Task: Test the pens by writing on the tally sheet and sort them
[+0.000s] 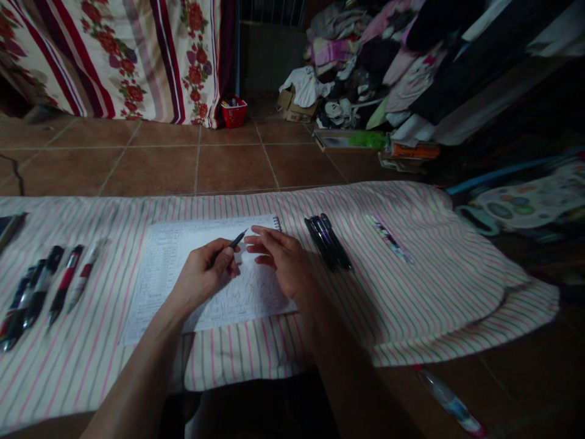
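My left hand point(205, 271) is closed around a dark pen point(236, 239), its tip pointing up and right over a spiral notebook page point(159, 268) covered in scribbles. My right hand point(281, 259) hovers just right of the pen tip, fingers loosely stretched toward it, holding nothing that I can see. The notebook lies on a pink-and-green striped cloth point(411, 292) spread over the floor.
Several pens point(46, 286) lie in a row on the cloth's left. A bunch of dark pens point(328, 242) and one patterned pen point(389, 239) lie to the right. Another pen point(450, 402) lies on the tile floor. A clothes pile point(365, 67) and red basket point(233, 112) stand behind.
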Demonstrator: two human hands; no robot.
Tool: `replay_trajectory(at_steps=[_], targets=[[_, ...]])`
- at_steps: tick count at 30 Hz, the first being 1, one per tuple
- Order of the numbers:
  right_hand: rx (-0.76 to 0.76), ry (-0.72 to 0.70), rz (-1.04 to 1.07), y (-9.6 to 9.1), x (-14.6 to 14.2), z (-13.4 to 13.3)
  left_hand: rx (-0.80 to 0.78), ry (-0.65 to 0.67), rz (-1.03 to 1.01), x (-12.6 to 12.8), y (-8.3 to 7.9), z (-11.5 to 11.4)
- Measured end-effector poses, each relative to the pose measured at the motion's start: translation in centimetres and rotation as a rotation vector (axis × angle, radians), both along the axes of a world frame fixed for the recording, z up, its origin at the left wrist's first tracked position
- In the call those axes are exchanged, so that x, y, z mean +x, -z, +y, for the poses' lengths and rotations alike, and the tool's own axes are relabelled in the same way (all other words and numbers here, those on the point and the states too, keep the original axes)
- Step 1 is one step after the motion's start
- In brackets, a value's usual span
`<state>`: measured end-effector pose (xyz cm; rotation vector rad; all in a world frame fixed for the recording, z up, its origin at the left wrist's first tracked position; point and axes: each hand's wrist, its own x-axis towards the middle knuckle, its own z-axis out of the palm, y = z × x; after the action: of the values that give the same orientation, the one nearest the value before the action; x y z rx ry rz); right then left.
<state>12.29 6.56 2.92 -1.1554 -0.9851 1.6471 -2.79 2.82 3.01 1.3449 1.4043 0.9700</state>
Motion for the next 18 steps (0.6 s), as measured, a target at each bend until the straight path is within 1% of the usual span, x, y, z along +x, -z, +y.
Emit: replay_trajectory(at_steps=[3, 5, 7, 8, 10, 12, 15, 18], targets=[[-0.077, 0.076, 0.094, 0.1, 0.1, 0.2, -0.004, -0.034, 0.004, -0.1, -0.1, 0.1], [-0.094, 0.104, 0.139, 0.2, 0.3, 0.4, -0.006, -0.043, 0.016, -0.3, 0.0, 0.1], [-0.061, 0.113, 0.132, 0.4, 0.6, 0.8, -0.01, -0.052, 0.028, -0.5, 0.0, 0.1], [-0.026, 0.119, 0.095, 0.5, 0.8, 1.0, -0.012, -0.058, 0.037, -0.5, 0.1, 0.2], [0.083, 0.144, -0.058, 1.0, 1.3, 1.6, -0.011, -0.074, 0.055, -0.6, 0.1, 0.2], [0.209, 0.161, -0.311, 1.4, 1.8, 2.2, -0.004, -0.082, 0.072, -0.7, 0.2, 0.3], [0.376, 0.102, -0.623, 1.7, 2.2, 2.5, -0.003, -0.073, 0.105, -0.8, 0.3, 0.3], [0.482, 0.042, -0.864, 1.3, 2.1, 2.1, -0.017, -0.066, 0.115, -0.8, 0.5, 0.2]])
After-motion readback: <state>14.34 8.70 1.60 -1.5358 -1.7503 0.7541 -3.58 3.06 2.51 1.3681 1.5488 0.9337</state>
